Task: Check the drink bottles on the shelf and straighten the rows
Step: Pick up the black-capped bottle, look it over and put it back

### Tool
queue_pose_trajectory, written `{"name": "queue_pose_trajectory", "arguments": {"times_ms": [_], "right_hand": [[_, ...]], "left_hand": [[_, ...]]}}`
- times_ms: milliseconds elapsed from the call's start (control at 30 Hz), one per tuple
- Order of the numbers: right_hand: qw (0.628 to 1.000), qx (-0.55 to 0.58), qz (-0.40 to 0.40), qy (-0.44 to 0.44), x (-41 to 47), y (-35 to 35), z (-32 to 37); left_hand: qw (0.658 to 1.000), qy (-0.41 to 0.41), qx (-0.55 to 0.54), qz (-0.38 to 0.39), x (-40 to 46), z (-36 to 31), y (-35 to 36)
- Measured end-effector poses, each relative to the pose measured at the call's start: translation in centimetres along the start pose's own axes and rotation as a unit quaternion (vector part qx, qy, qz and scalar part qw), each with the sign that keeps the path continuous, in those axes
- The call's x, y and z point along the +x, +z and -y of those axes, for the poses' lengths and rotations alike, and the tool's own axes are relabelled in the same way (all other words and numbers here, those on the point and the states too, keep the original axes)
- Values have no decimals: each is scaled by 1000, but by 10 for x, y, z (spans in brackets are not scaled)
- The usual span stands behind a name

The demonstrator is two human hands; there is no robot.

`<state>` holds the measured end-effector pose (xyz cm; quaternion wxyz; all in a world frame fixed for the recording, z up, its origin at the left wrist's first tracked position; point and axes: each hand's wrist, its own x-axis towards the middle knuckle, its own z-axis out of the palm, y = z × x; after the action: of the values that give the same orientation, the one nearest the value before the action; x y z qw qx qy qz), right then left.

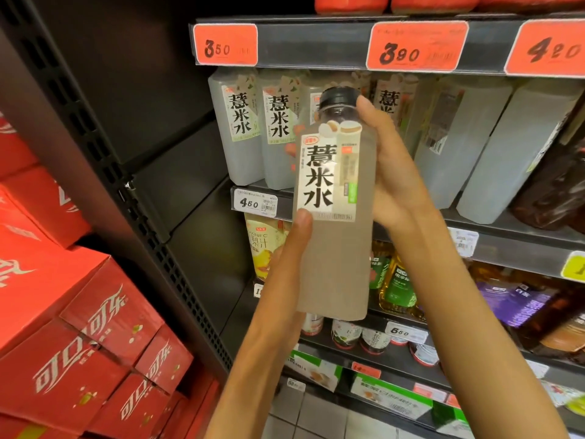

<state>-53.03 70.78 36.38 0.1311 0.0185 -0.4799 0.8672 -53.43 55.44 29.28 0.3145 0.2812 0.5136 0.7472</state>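
I hold a square bottle [335,248] of cloudy pale drink upright in front of the shelf; it has a black cap and a white label with large black characters. My left hand [292,248] grips its lower left side, thumb on the label's bottom edge. My right hand [392,172] wraps its upper right side, fingertips near the cap. Behind it, a row of the same bottles [243,131] stands on the shelf [506,223], labels facing front at the left. Farther right, two bottles [519,153] lean and show their backs.
Red price tags [416,45] run along the shelf edge above. Lower shelves hold juice and tea bottles [395,280] and small cups. Stacked red cola cartons [95,327] fill the left. A dark perforated upright [126,185] divides them from the shelving.
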Motion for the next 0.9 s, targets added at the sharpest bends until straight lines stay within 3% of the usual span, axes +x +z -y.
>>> {"name": "queue_pose_trajectory", "arguments": {"times_ms": [67,267,500,767,900], "right_hand": [[997,64,40,27,1,1,-5],[998,26,48,-25,2,1,-3],[970,-37,213,-112,-5,-2,2],[964,-96,216,-126,-12,-8,3],[973,-71,183,-123,-11,-11,7]], "left_hand": [[1000,-7,3,2,0,2,1],[999,-12,39,23,3,5,-4],[991,50,128,-3,13,13,-8],[988,89,128,-8,17,23,-4],[993,22,114,-14,19,25,-10]]}}
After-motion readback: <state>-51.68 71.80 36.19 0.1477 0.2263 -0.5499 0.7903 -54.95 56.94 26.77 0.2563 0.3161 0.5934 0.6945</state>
